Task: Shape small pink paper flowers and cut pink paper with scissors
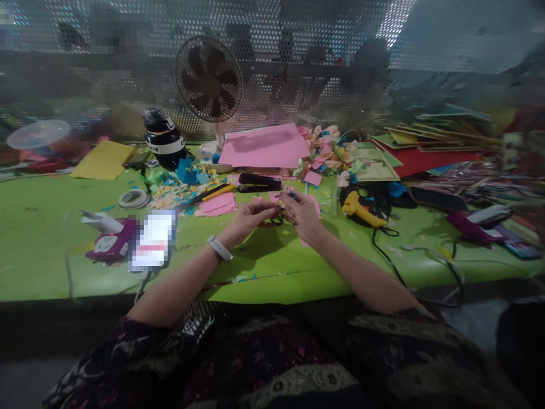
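My left hand and my right hand meet over the green table, fingers pinched together on a small pink paper piece. A white watch sits on my left wrist. Under the hands lies something dark, possibly scissors, too dim to name. A stack of pink paper squares lies just beyond my left hand. Another pink square lies beyond my right hand.
A yellow glue gun with a black cord lies right of my hands. A black stapler, tape roll, phone, small fan, large pink sheets and piled coloured paper crowd the back.
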### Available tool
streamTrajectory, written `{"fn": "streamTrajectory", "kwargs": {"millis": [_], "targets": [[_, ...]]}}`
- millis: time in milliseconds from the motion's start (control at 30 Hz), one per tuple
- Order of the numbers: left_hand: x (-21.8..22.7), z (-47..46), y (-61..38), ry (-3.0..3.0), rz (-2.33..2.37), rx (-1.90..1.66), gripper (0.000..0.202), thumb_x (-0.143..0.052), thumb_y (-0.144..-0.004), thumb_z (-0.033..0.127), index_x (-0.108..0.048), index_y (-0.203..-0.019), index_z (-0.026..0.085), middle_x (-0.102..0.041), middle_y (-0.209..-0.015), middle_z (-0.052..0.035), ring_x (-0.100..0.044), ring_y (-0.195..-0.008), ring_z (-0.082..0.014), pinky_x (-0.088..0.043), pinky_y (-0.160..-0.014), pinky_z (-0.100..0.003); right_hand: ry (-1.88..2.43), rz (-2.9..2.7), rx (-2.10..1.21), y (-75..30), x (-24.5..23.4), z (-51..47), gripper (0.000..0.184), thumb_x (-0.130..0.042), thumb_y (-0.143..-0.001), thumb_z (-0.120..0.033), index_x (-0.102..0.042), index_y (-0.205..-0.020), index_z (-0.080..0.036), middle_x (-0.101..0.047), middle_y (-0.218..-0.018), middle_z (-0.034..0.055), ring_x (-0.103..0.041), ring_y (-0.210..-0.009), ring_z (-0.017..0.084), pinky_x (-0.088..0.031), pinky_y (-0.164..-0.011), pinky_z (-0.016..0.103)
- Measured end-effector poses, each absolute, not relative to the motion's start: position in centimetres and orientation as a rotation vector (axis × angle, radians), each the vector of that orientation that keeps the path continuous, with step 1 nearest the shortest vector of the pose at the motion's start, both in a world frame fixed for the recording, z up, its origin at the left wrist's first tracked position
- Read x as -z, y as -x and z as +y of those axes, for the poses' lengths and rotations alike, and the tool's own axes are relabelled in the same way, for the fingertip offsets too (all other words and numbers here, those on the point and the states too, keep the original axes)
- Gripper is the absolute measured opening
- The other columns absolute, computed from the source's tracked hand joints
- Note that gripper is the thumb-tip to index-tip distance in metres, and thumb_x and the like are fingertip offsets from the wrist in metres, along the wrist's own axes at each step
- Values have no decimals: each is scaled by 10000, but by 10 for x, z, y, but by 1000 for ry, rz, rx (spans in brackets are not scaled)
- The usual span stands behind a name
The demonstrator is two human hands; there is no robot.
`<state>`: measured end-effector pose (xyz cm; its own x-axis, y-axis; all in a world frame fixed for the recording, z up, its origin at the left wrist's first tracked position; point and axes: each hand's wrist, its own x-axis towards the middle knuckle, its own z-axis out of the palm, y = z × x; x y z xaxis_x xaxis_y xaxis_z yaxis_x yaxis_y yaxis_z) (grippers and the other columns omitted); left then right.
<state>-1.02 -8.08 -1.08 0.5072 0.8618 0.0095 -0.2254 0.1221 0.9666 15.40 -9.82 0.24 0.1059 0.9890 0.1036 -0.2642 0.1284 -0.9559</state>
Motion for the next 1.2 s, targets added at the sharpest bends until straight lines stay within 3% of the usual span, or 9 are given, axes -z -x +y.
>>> {"fn": "streamTrajectory", "kwargs": {"millis": [233,333,467,600,833,967,1200], "targets": [[8,-81,11,-1226,685,-929,363,-824,-762,438,-744,-965,148,-767,-925,-75,-727,-862,-180,-601,-758,-326,1019,-1091,-1126,-158,1,-99,470,-846,-662,-623,-640,-789,-221,-338,-469,-119,-234,-391,55,-174,-383,234],[2,-78,16,-1207,725,-964,372,-835,-733,450,-743,-935,152,-762,-878,-67,-717,-829,-171,-599,-713,-302,1098,-1304,-979,-167,-5,-101,536,-648,-805,-752,-663,-786,-216,-288,-481,-98,-227,-410,77,-169,-409,258],[-6,-74,24,-1207,764,-967,361,-848,-706,432,-744,-905,149,-762,-855,-70,-710,-802,-165,-589,-678,-277,1189,-1723,-512,-176,-14,-104,669,-456,-895,-793,-526,-575,-209,-375,-481,-38,-321,-459,100,-243,-479,284],[-8,-74,26,-1205,739,-967,376,-846,-708,427,-750,-942,148,-760,-865,-69,-714,-822,-174,-596,-694,-295,1184,-1897,-264,-177,-11,-101,661,-401,-953,-727,-441,-545,-208,-456,-503,-10,-363,-485,110,-277,-520,291],[-9,-75,27,-1220,732,-951,319,-844,-718,385,-754,-915,151,-768,-866,-69,-722,-821,-176,-602,-721,-312,1188,-1926,-284,-177,-5,-99,599,-433,-981,-637,-497,-562,-214,-497,-529,1,-414,-512,129,-301,-544,293],[-10,-75,28,-1268,751,-930,361,-869,-693,402,-776,-937,152,-787,-915,-94,-732,-806,-181,-603,-724,-318,1178,-1895,-354,-175,-10,-102,614,-470,-950,-666,-462,-526,-222,-466,-516,-2,-364,-509,130,-291,-554,298],[-9,-75,27,-1316,772,-980,398,-884,-656,475,-785,-863,150,-789,-868,-103,-731,-740,-175,-593,-690,-306,1165,-1908,-396,-173,-13,-104,595,-471,-935,-660,-472,-528,-226,-474,-527,2,-399,-528,137,-301,-565,302]]}}
